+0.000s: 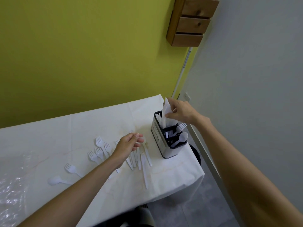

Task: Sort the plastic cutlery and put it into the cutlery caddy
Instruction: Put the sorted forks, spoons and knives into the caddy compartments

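Observation:
A metal cutlery caddy [161,143] with black dividers stands near the table's right edge. My right hand [179,112] pinches a bunch of white plastic knives [165,110] that stand in the caddy's far compartment. A fork [182,126] sticks out of the middle compartment and a spoon [183,136] out of the near one. My left hand [127,145] hovers with loosely curled fingers over a pile of white cutlery [141,159] left of the caddy. Several loose forks [100,149] and a spoon [55,180] lie further left.
The table [65,128] is covered by a white cloth and stands against a green wall. Its right edge drops to a grey floor just beyond the caddy. A wooden drawer unit [191,22] hangs on the wall above. Shiny plastic film [9,194] lies at the near left.

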Motion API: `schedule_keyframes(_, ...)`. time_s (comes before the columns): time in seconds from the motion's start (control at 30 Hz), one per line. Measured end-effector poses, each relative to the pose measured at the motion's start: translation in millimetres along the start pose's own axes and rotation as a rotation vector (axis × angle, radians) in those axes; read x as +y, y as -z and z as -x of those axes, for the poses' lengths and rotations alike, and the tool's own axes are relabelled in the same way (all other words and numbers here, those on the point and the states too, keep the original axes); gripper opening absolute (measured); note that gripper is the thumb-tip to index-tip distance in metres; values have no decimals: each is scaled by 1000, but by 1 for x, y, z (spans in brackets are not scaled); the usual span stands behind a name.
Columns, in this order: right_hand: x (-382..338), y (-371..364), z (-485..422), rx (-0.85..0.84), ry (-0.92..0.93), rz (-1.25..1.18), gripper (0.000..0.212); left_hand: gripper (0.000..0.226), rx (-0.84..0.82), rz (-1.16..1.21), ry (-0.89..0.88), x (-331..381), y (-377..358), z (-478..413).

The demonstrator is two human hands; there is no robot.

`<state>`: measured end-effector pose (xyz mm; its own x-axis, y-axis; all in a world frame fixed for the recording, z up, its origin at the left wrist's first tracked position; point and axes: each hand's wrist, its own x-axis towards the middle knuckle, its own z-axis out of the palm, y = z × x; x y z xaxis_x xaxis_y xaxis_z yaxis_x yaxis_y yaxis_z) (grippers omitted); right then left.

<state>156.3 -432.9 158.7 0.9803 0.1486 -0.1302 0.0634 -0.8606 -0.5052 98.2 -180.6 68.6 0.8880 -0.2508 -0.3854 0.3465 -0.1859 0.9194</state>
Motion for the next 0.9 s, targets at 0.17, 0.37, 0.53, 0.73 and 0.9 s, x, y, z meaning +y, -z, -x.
schedule_keyframes(0.17,-1,-9,-1,65,-101,-8,20,30,-5,-4,9,-1,-2,2)
schedule_keyframes(0.37,3,-13,2,126,-155,-45,21,30,-3,-2,11,-1,-2,4)
schedule_keyframes(0.53,1,-7,7,281,-127,-163,15,29,-5,-1,14,-4,-2,4)
schedule_keyframes(0.73,0,-23,11,258,-87,-99,41,30,-7,-6,20,-4,-2,3)
schedule_keyframes(0.9,2,-39,14,296,-22,32,20,30,-7,-8,25,-6,0,2)
